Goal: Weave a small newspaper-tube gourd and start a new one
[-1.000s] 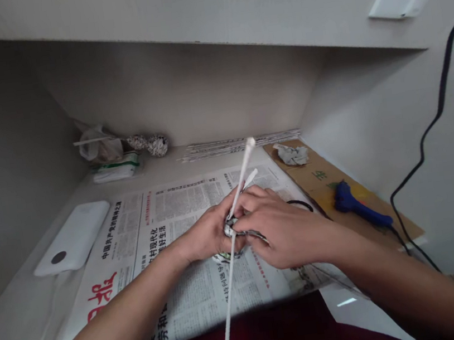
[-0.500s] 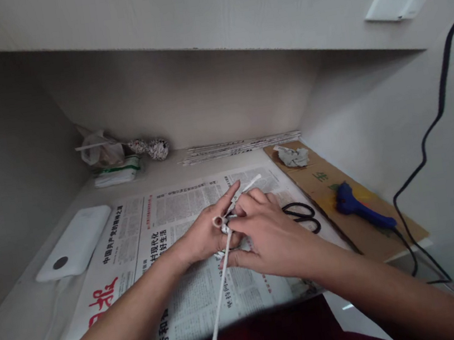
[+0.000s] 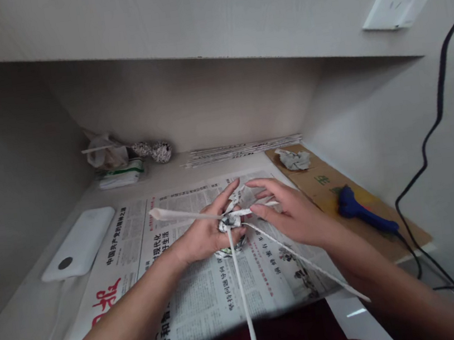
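Note:
My left hand [image 3: 204,235] is closed around a small woven piece of rolled newspaper [image 3: 229,225], above the newspaper sheet [image 3: 201,286]. Thin paper tubes stick out of the piece in several directions. One pale tube [image 3: 182,214] points left, a white one [image 3: 244,297] runs down toward my body, and a third tube [image 3: 307,263] slants to the lower right under my right wrist. To the right of the piece, my right hand [image 3: 287,212] is open with fingers apart, its thumb by a short white tube [image 3: 241,212]. The woven piece's underside is partly hidden by my left fingers.
A bundle of paper tubes [image 3: 241,150] lies at the back. On the right, cardboard [image 3: 321,179] bears crumpled paper [image 3: 294,159] and a blue corded tool [image 3: 363,211]. A white power bank [image 3: 79,242] is at left; a shelf edge [image 3: 194,59] overhangs.
My right hand has come off the woven piece and opened, moving up and right. The tubes now fan out left and lower right. The black scissors' handles are hidden now.

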Available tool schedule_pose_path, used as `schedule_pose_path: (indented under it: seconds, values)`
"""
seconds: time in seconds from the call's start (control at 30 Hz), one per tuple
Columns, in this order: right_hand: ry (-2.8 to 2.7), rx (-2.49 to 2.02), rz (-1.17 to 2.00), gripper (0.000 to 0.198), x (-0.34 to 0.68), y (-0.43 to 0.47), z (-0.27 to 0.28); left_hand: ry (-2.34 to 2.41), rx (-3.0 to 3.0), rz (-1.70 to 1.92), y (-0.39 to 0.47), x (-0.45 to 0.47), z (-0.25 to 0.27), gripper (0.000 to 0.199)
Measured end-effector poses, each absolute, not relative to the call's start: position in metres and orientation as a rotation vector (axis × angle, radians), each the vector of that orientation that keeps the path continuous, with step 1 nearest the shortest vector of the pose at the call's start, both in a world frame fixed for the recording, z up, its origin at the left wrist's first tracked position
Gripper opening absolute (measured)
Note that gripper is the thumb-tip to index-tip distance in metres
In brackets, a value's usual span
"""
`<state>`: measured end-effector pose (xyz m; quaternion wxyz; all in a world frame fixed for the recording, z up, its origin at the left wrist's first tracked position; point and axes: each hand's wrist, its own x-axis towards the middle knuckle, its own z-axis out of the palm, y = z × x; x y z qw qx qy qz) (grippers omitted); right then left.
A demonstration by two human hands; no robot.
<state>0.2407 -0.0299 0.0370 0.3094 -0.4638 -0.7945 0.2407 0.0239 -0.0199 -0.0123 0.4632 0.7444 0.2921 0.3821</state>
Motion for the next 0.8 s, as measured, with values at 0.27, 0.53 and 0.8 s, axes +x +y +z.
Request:
schedule_pose_path:
  seconds: [0.27, 0.53, 0.8]
  values:
    - [-2.186, -1.109, 0.569, 0.046, 0.225, -0.027, 0.029, 0.648, 1.820, 0.960, -0.021, 0.026, -0.010, 0.085]
    - [-2.243, -1.005, 0.295, 0.011, 0.222, -0.021, 0.024, 0.664, 1.742, 0.894, -0.021, 0.028, -0.011, 0.090]
    - [-2.290, -0.901, -0.118, 0.019, 0.228, -0.022, 0.019, 0.681, 1.726, 0.910, -0.022, 0.030, -0.011, 0.070]
